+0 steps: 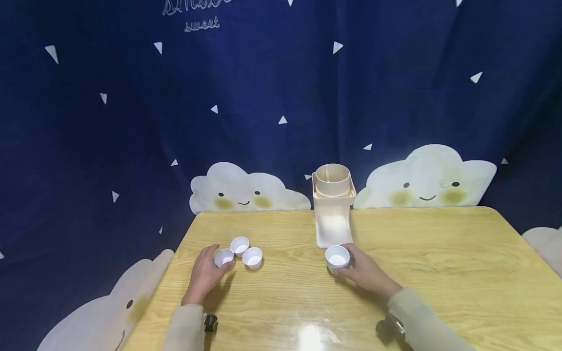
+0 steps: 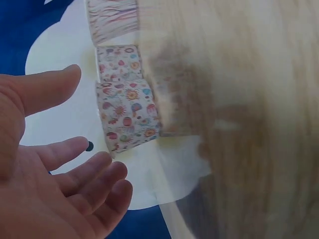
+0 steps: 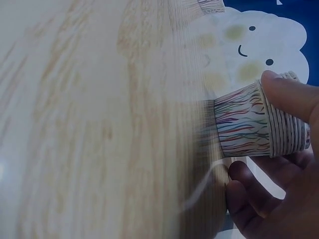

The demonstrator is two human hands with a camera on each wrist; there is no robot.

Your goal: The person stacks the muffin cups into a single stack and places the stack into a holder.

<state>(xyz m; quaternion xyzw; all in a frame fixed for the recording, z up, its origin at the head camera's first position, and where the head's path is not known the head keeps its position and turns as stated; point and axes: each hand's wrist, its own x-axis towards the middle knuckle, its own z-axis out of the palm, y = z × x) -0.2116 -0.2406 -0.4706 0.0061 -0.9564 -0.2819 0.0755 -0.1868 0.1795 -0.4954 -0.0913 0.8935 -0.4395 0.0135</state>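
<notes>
Three small paper baking cups stand upright on the table at left: a left one (image 1: 224, 258), a back one (image 1: 240, 246) and a right one (image 1: 252, 259). My left hand (image 1: 204, 273) is at the left cup, thumb and fingers parted around its sides. In the left wrist view that hand (image 2: 65, 159) appears apart from the nearest flower-printed cup (image 2: 128, 115), and a wavy-striped cup (image 2: 113, 20) stands further along. My right hand (image 1: 364, 274) grips a stack of nested paper baking cups (image 1: 337, 258), wavy-striped on the outside (image 3: 241, 121). Thumb and fingers hold the layered rims.
A cream stand with a round holder (image 1: 332, 181) on top is at the table's back edge, just behind my right hand. The wooden table (image 1: 290, 297) ends at a dark blue curtain (image 1: 263, 87) printed with clouds. Light glares at the front.
</notes>
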